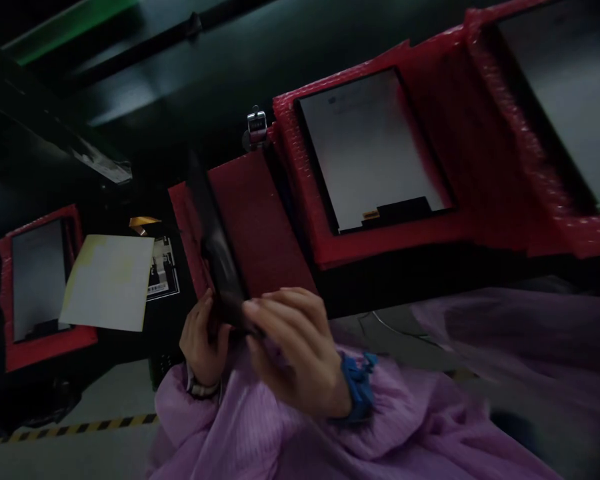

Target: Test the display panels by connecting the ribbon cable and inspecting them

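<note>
A thin dark panel (223,250) stands tilted nearly edge-on over a red pad (260,227) at the middle of the bench. My left hand (205,343) holds its near left edge, fingers bent against it. At the near right corner my right hand (297,350) pinches the same panel between thumb and fingers. The panel's far end is blurred. Right of the pad, a grey-faced panel (370,147) with a black border lies on red bubble wrap (325,250).
Another large panel (570,87) lies on red wrap at the far right. A metal counter (257,127) stands behind the pad. To the left are a pale yellow sheet (109,280), a circuit piece with an orange ribbon (145,221) and a panel (39,277) on red wrap.
</note>
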`<action>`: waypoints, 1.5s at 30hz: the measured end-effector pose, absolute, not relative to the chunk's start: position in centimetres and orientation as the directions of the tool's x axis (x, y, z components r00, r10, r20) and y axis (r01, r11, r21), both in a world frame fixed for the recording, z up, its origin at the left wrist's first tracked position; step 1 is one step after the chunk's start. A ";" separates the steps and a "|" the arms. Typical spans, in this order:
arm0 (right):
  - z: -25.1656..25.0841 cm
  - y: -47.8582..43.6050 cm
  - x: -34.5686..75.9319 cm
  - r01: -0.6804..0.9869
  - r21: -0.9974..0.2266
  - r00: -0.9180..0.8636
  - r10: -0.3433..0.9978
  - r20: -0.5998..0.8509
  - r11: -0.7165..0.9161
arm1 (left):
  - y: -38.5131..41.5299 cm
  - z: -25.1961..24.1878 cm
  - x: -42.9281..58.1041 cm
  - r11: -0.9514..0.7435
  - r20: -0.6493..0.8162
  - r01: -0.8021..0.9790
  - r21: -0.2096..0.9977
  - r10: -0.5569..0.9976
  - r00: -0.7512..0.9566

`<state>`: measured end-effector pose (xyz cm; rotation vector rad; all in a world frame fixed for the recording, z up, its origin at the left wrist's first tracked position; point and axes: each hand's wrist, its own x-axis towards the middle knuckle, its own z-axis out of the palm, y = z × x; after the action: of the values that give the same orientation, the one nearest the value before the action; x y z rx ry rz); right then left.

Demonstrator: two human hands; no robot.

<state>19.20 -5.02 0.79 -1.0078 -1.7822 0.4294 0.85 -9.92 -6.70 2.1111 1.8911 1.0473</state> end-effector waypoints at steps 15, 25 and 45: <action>-4.9 -3.0 23.8 0.677 -0.667 -0.038 0.919 0.392 0.312 | -8.5 -4.6 2.4 -0.252 0.410 0.934 0.254 0.903 0.132; -6.6 -2.1 23.8 0.635 -0.703 0.011 0.906 0.422 0.320 | -7.6 -3.4 4.8 -0.127 0.287 0.988 0.094 0.953 0.095; -6.5 -2.2 23.8 0.618 -0.725 0.018 0.916 0.400 0.304 | -7.4 -3.8 5.9 -0.037 0.207 0.998 0.058 0.978 0.025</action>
<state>23.85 -2.24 -6.53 -1.4050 -1.6907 0.4249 5.85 -7.38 -3.79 2.3197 2.2480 0.3081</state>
